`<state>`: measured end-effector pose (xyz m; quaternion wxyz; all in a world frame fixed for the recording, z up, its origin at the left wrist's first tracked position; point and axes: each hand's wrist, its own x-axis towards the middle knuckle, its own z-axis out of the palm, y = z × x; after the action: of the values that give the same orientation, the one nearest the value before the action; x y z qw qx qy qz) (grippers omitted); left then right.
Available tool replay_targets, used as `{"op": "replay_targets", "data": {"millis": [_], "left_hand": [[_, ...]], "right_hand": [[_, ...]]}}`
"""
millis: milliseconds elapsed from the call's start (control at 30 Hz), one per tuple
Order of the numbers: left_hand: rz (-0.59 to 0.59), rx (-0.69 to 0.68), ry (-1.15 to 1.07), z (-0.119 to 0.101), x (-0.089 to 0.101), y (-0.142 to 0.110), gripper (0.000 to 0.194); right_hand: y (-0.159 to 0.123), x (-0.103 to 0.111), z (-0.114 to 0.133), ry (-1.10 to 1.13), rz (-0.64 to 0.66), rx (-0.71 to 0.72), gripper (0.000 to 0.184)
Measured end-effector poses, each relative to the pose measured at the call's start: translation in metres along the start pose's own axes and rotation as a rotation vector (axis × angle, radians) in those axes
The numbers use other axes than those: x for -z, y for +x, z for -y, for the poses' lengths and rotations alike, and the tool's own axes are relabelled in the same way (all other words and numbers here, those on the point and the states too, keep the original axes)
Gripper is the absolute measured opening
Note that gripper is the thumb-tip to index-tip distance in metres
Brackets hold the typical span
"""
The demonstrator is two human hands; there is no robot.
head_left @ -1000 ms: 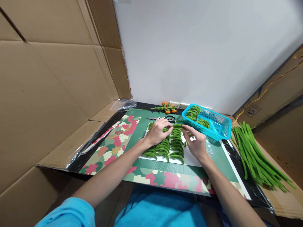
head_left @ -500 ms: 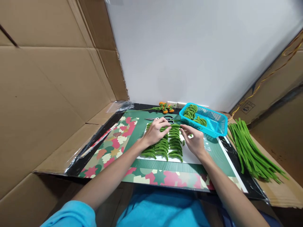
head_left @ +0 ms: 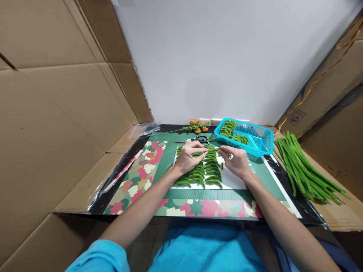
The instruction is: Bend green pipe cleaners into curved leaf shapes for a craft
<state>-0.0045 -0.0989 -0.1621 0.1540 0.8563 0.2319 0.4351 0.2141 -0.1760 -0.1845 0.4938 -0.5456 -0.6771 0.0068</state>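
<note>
Between my fingertips is a short green pipe cleaner piece [head_left: 213, 150]. My left hand [head_left: 190, 158] pinches its left end, and my right hand [head_left: 236, 162] pinches the right end. Beneath them lies a white sheet [head_left: 234, 182] with columns of curved green pipe cleaner pieces [head_left: 213, 170]. The left hand partly covers the upper left columns. Just beyond my hands rest scissors [head_left: 202, 140] with black handles. Small loose green bits lie on the sheet near my right hand.
A blue basket [head_left: 261, 150] with curved green pieces stands at the back right. Right of it lies a bundle of long green pipe cleaners [head_left: 307, 170]. Orange pipe cleaner flowers [head_left: 199, 126] lie at the back, near the white wall [head_left: 204, 56]. Cardboard [head_left: 56, 113] encloses the left side.
My fingertips have closed in around the green piece, and the right hand has come up slightly. The whole view has shifted a little; the columns look otherwise unchanged.
</note>
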Motion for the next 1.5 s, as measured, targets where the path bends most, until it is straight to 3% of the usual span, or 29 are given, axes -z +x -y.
{"op": "replay_targets", "data": {"millis": [100,233,433,600,833,1033,1167,1267,1433,1500], "left_hand": [[-0.022,0.009,-0.014,-0.005,0.002,0.004,0.01],[-0.088,0.049,-0.026,-0.003,0.016,0.011,0.013],[-0.14,-0.002,0.122,0.034,0.044,0.005,0.032],[-0.098,-0.026,0.303,0.068,0.058,-0.011,0.038],[-0.208,0.169,0.25,0.084,0.056,-0.016,0.033],[-0.204,0.078,0.273,0.078,0.056,-0.013,0.026],[-0.116,-0.035,0.261,0.065,0.054,-0.012,0.022],[-0.054,-0.129,0.244,0.053,0.052,-0.012,0.016],[-0.032,-0.262,0.182,0.032,0.049,-0.014,0.011],[0.034,-0.328,0.125,0.023,0.045,-0.015,0.007]], "right_hand": [[0.002,0.005,-0.007,-0.005,-0.021,0.012,0.017],[0.007,0.025,-0.02,-0.036,-0.142,-0.009,0.019],[0.01,0.046,-0.04,-0.104,-0.251,-0.015,0.018],[0.008,0.041,-0.04,-0.122,-0.213,0.026,0.014],[0.007,0.036,-0.039,-0.189,-0.1,0.092,0.013],[0.008,0.037,-0.034,-0.179,-0.085,0.117,0.011],[0.006,0.03,-0.022,-0.124,-0.07,0.151,0.012],[0.002,0.019,-0.009,-0.08,-0.069,0.193,0.024],[-0.008,0.001,0.011,-0.047,-0.051,0.359,0.031],[-0.012,-0.004,0.017,-0.054,-0.037,0.449,0.034]]}}
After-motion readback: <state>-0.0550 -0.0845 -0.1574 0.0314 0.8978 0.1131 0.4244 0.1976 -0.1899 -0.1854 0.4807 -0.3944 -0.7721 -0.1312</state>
